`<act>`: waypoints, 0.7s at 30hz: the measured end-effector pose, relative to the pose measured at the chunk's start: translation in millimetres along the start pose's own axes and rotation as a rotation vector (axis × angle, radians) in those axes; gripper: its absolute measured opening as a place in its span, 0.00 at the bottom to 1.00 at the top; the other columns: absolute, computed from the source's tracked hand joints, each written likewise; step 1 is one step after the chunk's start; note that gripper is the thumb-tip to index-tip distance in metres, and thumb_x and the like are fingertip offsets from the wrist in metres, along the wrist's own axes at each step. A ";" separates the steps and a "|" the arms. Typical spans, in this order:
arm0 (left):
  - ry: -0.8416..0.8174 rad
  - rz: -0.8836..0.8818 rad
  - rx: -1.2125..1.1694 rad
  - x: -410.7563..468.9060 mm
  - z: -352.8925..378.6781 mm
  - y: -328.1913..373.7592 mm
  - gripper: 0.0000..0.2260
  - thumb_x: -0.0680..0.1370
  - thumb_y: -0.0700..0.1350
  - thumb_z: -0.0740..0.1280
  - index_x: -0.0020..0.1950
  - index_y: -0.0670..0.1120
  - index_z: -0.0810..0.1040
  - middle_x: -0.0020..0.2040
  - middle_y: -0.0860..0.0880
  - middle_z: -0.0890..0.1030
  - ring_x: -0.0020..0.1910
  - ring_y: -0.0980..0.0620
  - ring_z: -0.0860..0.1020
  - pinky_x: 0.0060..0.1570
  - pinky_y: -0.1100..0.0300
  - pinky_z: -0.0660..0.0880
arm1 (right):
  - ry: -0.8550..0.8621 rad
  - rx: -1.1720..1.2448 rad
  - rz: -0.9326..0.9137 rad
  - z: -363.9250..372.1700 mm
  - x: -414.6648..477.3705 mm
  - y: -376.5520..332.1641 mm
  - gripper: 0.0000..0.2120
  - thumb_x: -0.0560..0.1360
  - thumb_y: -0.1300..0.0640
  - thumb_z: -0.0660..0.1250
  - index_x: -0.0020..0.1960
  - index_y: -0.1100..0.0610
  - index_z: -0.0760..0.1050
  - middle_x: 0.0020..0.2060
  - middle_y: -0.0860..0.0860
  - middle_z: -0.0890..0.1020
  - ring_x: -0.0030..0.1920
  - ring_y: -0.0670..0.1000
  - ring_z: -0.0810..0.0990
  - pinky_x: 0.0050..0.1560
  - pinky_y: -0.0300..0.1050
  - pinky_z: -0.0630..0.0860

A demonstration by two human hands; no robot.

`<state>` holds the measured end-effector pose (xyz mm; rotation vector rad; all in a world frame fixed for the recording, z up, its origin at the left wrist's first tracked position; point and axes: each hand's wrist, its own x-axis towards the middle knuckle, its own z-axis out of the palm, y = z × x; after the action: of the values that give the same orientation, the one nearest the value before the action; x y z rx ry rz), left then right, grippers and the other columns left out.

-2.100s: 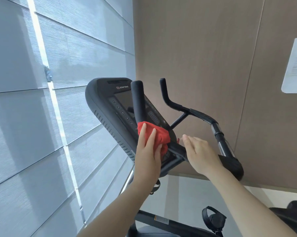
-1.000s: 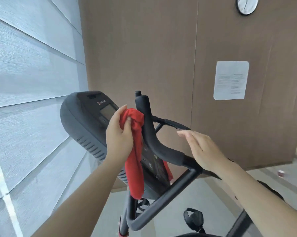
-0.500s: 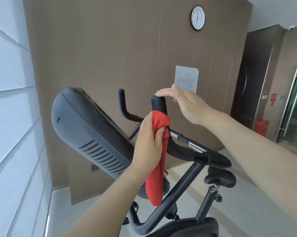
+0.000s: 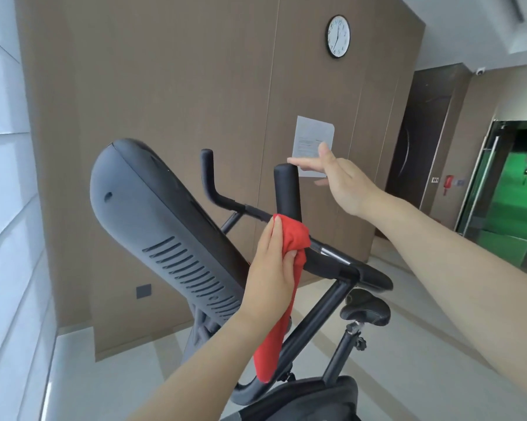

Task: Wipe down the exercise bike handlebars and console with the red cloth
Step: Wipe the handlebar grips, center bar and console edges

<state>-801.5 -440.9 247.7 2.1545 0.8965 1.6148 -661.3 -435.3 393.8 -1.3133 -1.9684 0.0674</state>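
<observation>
My left hand (image 4: 272,270) grips the red cloth (image 4: 289,256) and presses it around the base of the near upright handlebar horn (image 4: 286,189). The rest of the cloth hangs down below the hand. My right hand (image 4: 344,180) is open, its fingertips at the top of that horn, palm held off to the right. The grey console (image 4: 162,226) shows its vented back on the left; its screen is hidden. A second horn (image 4: 209,174) rises behind.
The black bike seat (image 4: 367,308) and the frame tube (image 4: 310,326) lie below the handlebars. A brown panelled wall with a clock (image 4: 338,36) and a paper notice (image 4: 310,141) stands behind. White blinds (image 4: 4,208) fill the left; a glass door (image 4: 511,189) is at right.
I have moved around to the console's back side. My left hand has slid the cloth down from the horn's upper part to its base. My right hand has lifted slightly off the horn's top.
</observation>
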 end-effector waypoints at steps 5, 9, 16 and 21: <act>-0.051 0.007 -0.009 -24.3 4.3 -14.6 0.24 0.80 0.36 0.57 0.76 0.44 0.57 0.74 0.50 0.62 0.70 0.63 0.60 0.68 0.72 0.56 | 0.043 0.087 0.009 -3.3 -14.7 -1.0 0.28 0.80 0.42 0.37 0.62 0.43 0.73 0.62 0.39 0.72 0.67 0.42 0.67 0.63 0.41 0.68; -0.062 0.136 0.003 -36.0 -12.3 -20.0 0.23 0.78 0.34 0.56 0.73 0.45 0.63 0.71 0.50 0.68 0.69 0.60 0.64 0.68 0.67 0.61 | 0.085 0.122 0.084 -7.7 -41.7 22.4 0.28 0.77 0.39 0.39 0.62 0.45 0.73 0.60 0.42 0.77 0.63 0.40 0.72 0.62 0.42 0.70; -0.111 0.437 0.148 29.7 -19.0 43.4 0.22 0.78 0.42 0.53 0.71 0.40 0.65 0.71 0.44 0.67 0.68 0.52 0.66 0.67 0.71 0.57 | 0.126 0.180 0.282 -9.4 -86.2 79.9 0.19 0.80 0.44 0.48 0.59 0.45 0.75 0.54 0.43 0.80 0.58 0.44 0.77 0.56 0.44 0.74; -0.111 0.504 0.289 80.2 -11.2 61.3 0.22 0.75 0.33 0.61 0.70 0.38 0.67 0.68 0.42 0.70 0.64 0.44 0.71 0.63 0.63 0.63 | 0.185 0.232 0.204 -23.8 -95.5 81.3 0.14 0.75 0.54 0.66 0.60 0.47 0.75 0.53 0.44 0.82 0.52 0.41 0.80 0.55 0.38 0.75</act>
<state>-779.9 -437.6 346.9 2.8168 0.6118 1.6291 -566.2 -482.8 323.0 -1.3129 -1.6150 0.2556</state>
